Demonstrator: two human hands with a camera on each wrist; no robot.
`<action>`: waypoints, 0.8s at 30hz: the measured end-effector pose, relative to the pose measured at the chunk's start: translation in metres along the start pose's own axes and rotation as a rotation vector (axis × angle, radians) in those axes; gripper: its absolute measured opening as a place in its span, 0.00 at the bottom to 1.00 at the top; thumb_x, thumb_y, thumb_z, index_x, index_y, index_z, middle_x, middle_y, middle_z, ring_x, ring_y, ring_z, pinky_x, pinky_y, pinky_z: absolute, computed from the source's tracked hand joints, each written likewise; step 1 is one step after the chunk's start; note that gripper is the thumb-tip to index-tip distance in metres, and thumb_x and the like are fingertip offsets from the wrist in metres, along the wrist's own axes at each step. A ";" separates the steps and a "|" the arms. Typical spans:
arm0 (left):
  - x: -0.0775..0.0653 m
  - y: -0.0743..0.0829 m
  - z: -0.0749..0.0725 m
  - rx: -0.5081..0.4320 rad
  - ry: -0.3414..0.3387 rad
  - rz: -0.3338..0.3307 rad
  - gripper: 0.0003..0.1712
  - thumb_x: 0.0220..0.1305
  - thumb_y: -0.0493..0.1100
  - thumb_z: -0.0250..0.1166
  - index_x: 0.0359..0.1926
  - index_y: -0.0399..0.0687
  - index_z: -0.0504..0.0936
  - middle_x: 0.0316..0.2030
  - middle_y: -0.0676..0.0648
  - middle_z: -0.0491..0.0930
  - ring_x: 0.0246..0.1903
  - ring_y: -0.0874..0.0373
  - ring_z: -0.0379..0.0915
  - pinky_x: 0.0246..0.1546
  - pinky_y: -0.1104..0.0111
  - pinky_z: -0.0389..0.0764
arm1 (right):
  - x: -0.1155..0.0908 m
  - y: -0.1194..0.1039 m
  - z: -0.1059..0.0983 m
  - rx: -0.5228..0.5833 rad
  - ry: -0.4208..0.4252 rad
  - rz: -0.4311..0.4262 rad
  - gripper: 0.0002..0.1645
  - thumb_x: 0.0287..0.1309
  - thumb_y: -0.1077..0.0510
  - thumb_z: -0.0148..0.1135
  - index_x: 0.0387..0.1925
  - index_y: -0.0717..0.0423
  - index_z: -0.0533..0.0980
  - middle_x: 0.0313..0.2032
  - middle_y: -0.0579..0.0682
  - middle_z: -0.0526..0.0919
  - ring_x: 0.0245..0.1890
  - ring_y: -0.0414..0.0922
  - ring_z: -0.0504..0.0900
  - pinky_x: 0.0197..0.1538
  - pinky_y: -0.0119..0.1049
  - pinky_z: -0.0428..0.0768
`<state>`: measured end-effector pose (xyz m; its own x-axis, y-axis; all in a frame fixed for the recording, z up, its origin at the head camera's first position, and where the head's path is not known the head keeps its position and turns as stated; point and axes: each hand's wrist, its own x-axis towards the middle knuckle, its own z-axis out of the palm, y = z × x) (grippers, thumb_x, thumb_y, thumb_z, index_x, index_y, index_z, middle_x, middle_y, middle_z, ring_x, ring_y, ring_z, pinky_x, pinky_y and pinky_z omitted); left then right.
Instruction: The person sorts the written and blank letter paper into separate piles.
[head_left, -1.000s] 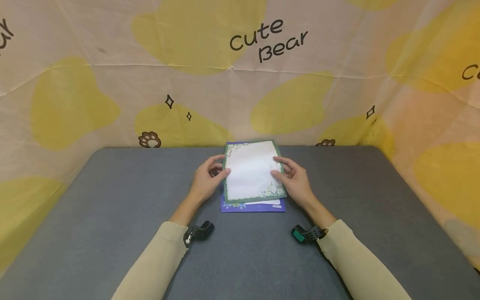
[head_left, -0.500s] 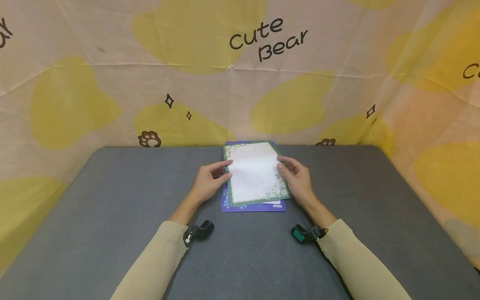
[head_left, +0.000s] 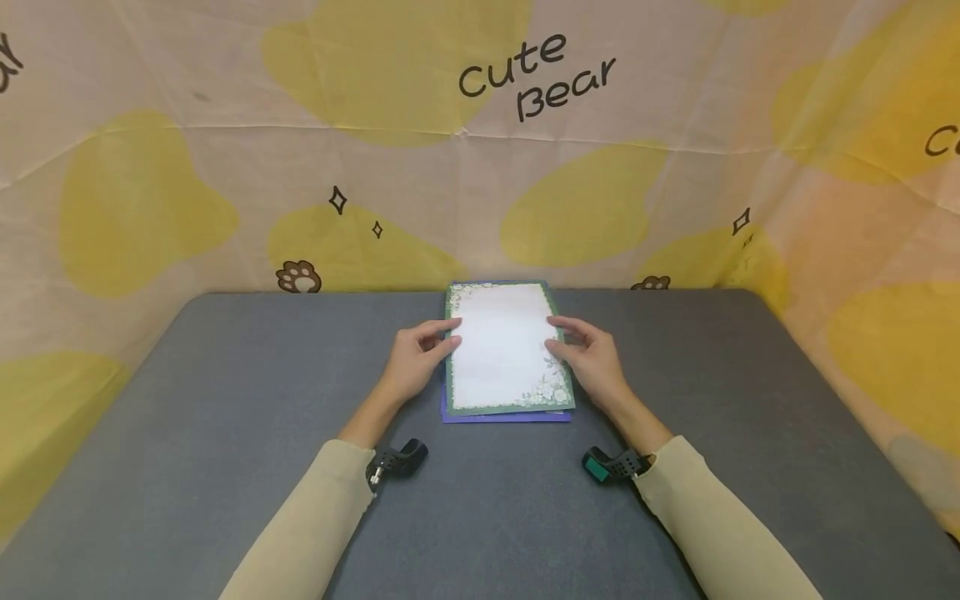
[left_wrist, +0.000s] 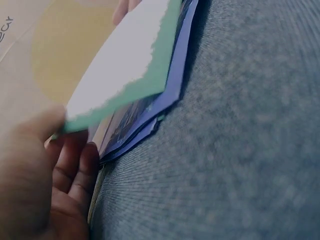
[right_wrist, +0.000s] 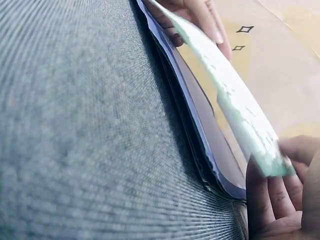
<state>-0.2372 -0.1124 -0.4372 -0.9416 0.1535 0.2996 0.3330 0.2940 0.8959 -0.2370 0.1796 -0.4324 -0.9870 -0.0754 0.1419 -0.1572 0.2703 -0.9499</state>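
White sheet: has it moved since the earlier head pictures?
Yes. The white sheet's lower edge has come toward the person, squarer to the purple sheet, covering more of its near border.

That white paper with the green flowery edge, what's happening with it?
A person's left hand and right hand pinch opposite sides of the white rectangular paper sheet with a green floral border. Under it, a stack of blue-edged flat sheets lies on a grey table. The top sheet isn't flat on them: both wrist views show a gap, and some blue peeks out at the near edge.
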 end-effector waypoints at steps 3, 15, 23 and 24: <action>0.000 -0.002 -0.001 -0.021 0.009 0.001 0.20 0.65 0.40 0.70 0.57 0.43 0.85 0.41 0.35 0.82 0.21 0.65 0.58 0.23 0.75 0.61 | 0.000 0.000 0.000 -0.020 -0.004 -0.008 0.22 0.67 0.55 0.65 0.60 0.56 0.79 0.64 0.55 0.80 0.68 0.52 0.72 0.67 0.48 0.74; -0.001 0.001 -0.001 -0.019 -0.010 0.015 0.23 0.64 0.34 0.69 0.61 0.41 0.82 0.59 0.38 0.81 0.17 0.67 0.60 0.20 0.76 0.63 | -0.001 0.001 0.000 0.017 0.000 -0.007 0.25 0.64 0.60 0.67 0.62 0.57 0.78 0.65 0.57 0.78 0.35 0.28 0.86 0.45 0.20 0.81; 0.000 0.003 -0.002 -0.029 -0.024 0.014 0.29 0.63 0.31 0.69 0.66 0.40 0.77 0.66 0.37 0.75 0.18 0.69 0.66 0.21 0.77 0.67 | -0.001 0.000 -0.001 0.037 0.004 -0.019 0.28 0.62 0.64 0.67 0.64 0.56 0.76 0.66 0.59 0.77 0.28 0.30 0.85 0.40 0.22 0.81; 0.001 0.002 -0.002 -0.033 -0.026 0.016 0.30 0.63 0.31 0.69 0.66 0.40 0.76 0.67 0.37 0.74 0.18 0.69 0.66 0.21 0.77 0.67 | -0.001 0.000 -0.001 0.035 0.004 -0.017 0.28 0.62 0.64 0.67 0.65 0.55 0.76 0.66 0.59 0.77 0.27 0.30 0.84 0.39 0.22 0.81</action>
<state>-0.2369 -0.1132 -0.4343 -0.9345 0.1826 0.3056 0.3457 0.2602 0.9016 -0.2359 0.1808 -0.4325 -0.9843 -0.0762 0.1594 -0.1730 0.2350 -0.9565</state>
